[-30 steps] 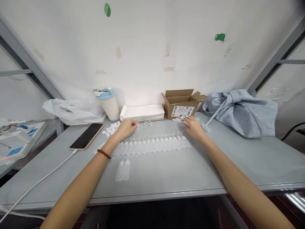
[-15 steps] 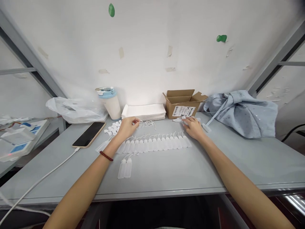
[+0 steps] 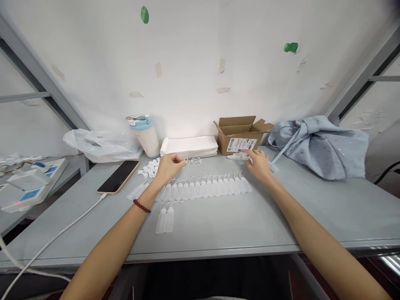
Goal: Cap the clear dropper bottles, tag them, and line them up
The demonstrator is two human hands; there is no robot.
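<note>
My left hand (image 3: 170, 167) is closed in a pinch at the near side of a small heap of white strings (image 3: 195, 162); whatever lies between the fingertips is too small to make out. Over at the box, my right hand (image 3: 259, 166) has its fingers apart, touching a pile of clear plastic pieces (image 3: 239, 156). Between the hands runs a long row of translucent plastic tags (image 3: 204, 188) with white string loops. Two more looped tags (image 3: 165, 220) lie in front of the row. Small white caps (image 3: 149, 168) are heaped left of my left hand, partly covered by it.
Along the wall stand a cup with a blue lid (image 3: 146, 135), a stack of white paper (image 3: 189, 146) and an open cardboard box (image 3: 239, 137). A charging phone (image 3: 118, 177) and a plastic bag (image 3: 101, 145) are at left, a light blue cloth bag (image 3: 321, 148) at right.
My right hand has shifted slightly right over the clear pieces, showing more of them. My left hand stays pinched by the strings. The whole view has shifted a little.
</note>
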